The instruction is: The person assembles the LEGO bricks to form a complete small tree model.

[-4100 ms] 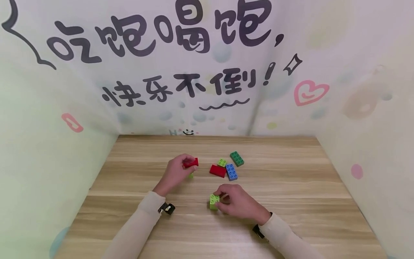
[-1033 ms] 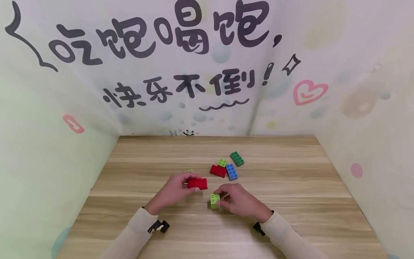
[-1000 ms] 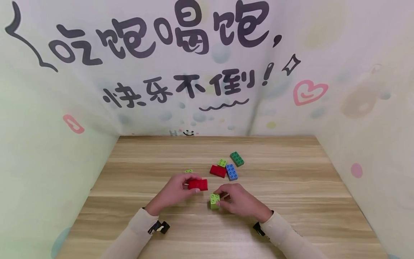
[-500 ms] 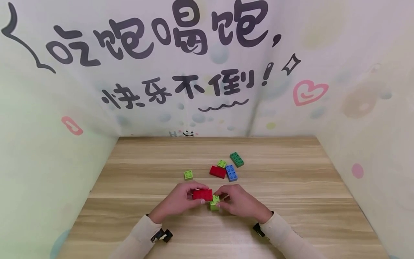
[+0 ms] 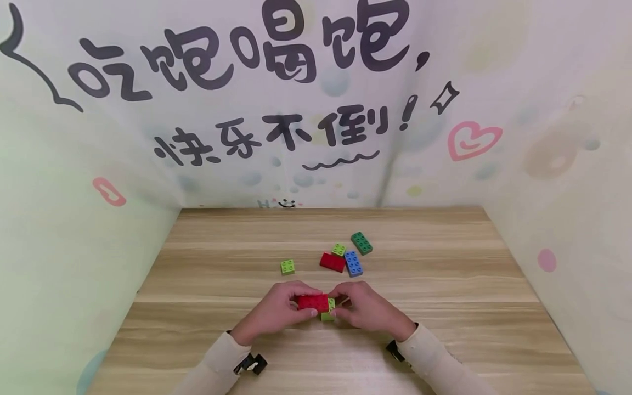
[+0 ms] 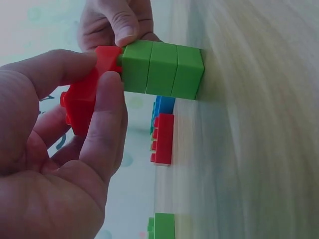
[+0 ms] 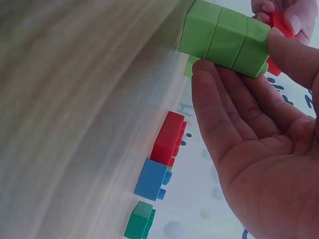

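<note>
My left hand pinches a red building brick between thumb and fingers. One end of that brick overlaps the top of an upright stack of light green bricks, three high. In the left wrist view the red brick meets the stack's top studs at a slant, with part of a stud showing between them. From the right, my right hand holds the stack, thumb on one side and fingers on the other. The stack's far studs stay uncovered in the head view.
Behind the hands lie another red brick, a blue brick, a dark green brick and a small light green brick. Farther left sits a separate light green brick. Printed walls enclose the wooden table.
My left hand has carried the red brick from the left, toward me and rightward, onto the stack's top, uncovering the light green brick behind. My right hand has stayed on the stack.
</note>
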Motion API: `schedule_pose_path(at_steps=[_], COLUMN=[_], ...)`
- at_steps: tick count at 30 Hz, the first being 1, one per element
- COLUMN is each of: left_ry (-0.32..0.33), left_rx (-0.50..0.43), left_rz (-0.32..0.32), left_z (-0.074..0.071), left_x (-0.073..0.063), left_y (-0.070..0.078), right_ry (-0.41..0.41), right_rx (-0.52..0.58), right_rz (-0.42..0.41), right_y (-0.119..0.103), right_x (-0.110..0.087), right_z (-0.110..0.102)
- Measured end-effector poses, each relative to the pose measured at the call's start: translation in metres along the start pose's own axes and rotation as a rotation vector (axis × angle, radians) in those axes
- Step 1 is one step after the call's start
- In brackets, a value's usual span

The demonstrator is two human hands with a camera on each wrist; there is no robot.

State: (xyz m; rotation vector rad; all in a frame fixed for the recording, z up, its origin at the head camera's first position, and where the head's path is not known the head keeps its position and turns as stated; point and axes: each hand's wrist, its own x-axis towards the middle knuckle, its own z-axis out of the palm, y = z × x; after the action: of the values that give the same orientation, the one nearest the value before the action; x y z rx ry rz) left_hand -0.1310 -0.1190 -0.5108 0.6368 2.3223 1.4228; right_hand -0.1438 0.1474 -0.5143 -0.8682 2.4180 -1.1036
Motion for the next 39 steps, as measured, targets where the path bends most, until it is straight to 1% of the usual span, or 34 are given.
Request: schedule_pose_path(at_steps=[4,8,17,21,26,29,33,36,39], left_ry=[0.049,0.089,0.116,0.122,0.119,0.122,0.13,0.127,0.119], left_rx=[0.056,0.076,0.085,0.067,0.032,0.019,0.014,0.026,0.031], left_rz=[0.043,0.059,0.032,0.018,0.012,0.006,-0.005,-0.017,-0.02], left_z=[0.005,0.009,0.012,0.011,0.011,0.012,0.014,0.014,0.014], left_x=[0.0,0.001,-0.001,-0.002,-0.002,-0.002,-0.001,-0.001,0.0], left_y=[-0.002,-0.004,-0.004,-0.004,-0.003,-0.004,-0.004,-0.004,-0.004], right_ry=[-0.001,-0.004,-0.015,-0.022,-0.016,0.007,0.065,0.124,0.201], right_rx=[0.001,-0.006,-0.016,-0.019,-0.017,-0.03,-0.034,-0.027,-0.034], right_rz=[-0.004,-0.003,0.008,0.004,-0.02,-0.027,-0.003,0.021,0.036], right_y=[0.0,0.0,0.0,-0.002,-0.001,0.003,0.007,0.01,0.013], right_x=[0.0,-0.001,-0.002,-0.001,0.0,0.002,0.004,0.007,0.011], right_z=[0.001,0.001,0.001,-0.001,-0.006,-0.008,-0.012,-0.017,-0.024])
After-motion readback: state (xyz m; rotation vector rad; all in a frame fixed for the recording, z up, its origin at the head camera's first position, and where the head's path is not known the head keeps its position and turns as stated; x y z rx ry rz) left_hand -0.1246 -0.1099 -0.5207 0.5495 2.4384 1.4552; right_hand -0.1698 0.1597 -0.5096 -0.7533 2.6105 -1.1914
